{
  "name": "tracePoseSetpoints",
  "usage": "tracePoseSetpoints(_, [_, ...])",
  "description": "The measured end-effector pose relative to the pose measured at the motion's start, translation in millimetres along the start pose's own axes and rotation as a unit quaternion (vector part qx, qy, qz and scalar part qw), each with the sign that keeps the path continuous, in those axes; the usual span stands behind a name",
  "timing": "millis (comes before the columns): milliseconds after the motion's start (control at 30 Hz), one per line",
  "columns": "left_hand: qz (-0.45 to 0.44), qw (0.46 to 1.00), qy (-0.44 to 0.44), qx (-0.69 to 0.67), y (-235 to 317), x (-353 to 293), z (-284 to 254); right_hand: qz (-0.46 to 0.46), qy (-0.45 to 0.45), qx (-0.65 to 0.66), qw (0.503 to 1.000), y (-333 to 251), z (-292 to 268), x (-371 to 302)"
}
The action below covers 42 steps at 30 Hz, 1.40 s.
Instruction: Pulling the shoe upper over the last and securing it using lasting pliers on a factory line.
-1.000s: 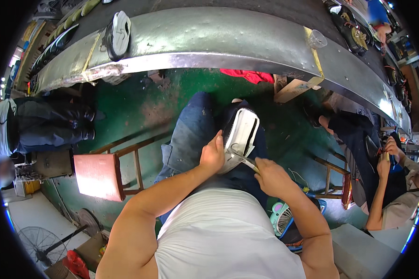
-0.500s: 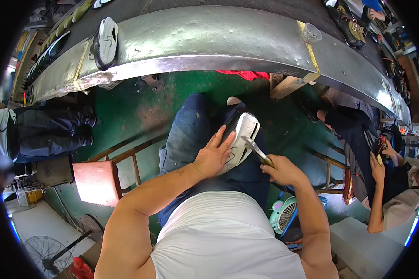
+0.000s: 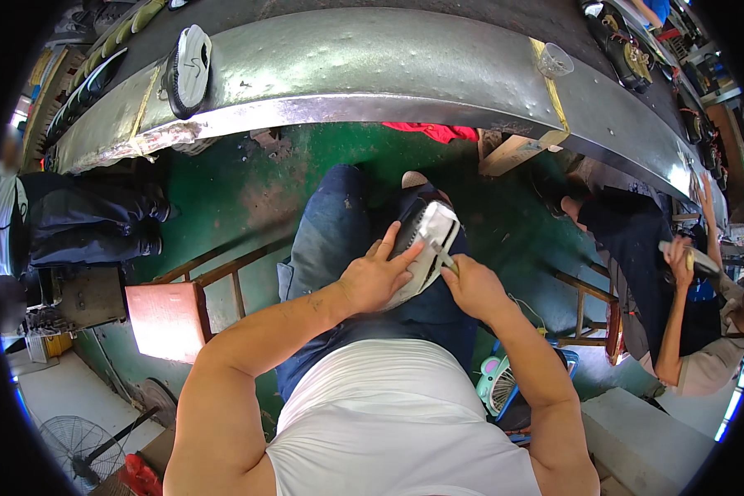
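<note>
Work on the white shoe (image 3: 438, 223), on the lap (image 3: 329, 236) below the tabletop (image 3: 347, 62)'s near edge, looks under way, how much remains unclear; the left hand (image 3: 376, 279)'s grip lies spread against it; the right hand (image 3: 475, 288)'s grip holds a blurred tool (image 3: 447, 259), probably a hammer.

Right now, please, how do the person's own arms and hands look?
The left hand and right hand wear no gloves, and no watch shows. Both arms are bare outside the white top; faint dark marks show on the left forearm.
</note>
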<state>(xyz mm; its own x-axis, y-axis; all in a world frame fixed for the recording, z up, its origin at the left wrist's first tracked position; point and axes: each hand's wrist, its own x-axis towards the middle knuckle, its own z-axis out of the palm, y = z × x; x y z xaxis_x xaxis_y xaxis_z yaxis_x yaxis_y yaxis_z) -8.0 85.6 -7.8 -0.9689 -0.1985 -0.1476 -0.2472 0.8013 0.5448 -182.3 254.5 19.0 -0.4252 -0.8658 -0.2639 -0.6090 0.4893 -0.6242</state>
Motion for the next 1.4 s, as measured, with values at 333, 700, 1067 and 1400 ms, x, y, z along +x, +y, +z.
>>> tracePoseSetpoints(333, [-0.114, 0.949, 0.113, -0.270, 2, -39, 27, 0.017, -0.081, -0.013, 0.996, -8, 4, -26])
tracePoseSetpoints(700, [-0.106, 0.982, -0.018, -0.156, 12, -30, -68, 0.083, 0.076, 0.255, 0.960, 33, 52, -74])
tracePoseSetpoints(1067, [-0.150, 0.940, 0.077, -0.297, 19, 83, -106, 0.132, 0.049, 0.252, 0.957, 32, 30, -73])
tracePoseSetpoints(1400, [-0.204, 0.912, 0.056, -0.351, -15, -9, -16, -0.015, -0.105, 0.160, 0.982, -2, -14, -54])
